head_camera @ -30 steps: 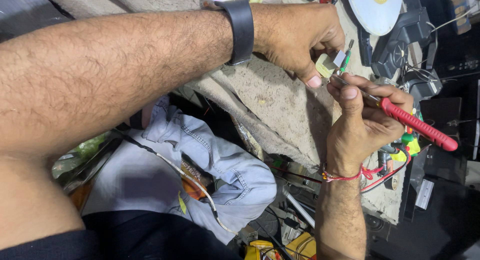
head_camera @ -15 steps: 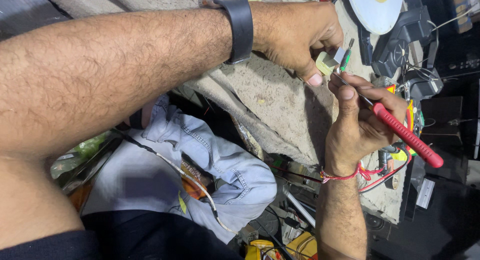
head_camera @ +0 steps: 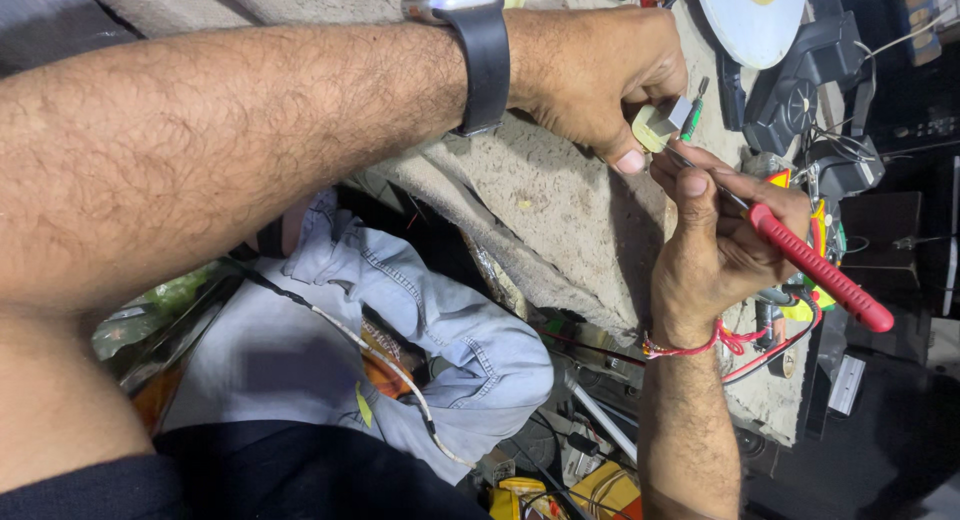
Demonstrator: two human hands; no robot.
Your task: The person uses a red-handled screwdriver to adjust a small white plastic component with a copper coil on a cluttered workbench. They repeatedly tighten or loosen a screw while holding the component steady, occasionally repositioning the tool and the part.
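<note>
The left hand [head_camera: 600, 75] pinches a small plug [head_camera: 660, 127] over the workbench [head_camera: 560, 210]. The right hand [head_camera: 720, 240] grips a red screwdriver [head_camera: 815, 265], tip touching it; clutter crowds the bench edge.

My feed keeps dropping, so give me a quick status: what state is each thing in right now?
Left hand: closed, pinching the small part.
Small part: cream and grey, held just above the bench.
Right hand: closed around the screwdriver.
Screwdriver: red handle, held tilted, tip at the small part.
Wristwatch: strapped on the left wrist.
Red thread: tied round the right wrist.
Bench: worn, dusty.
</note>
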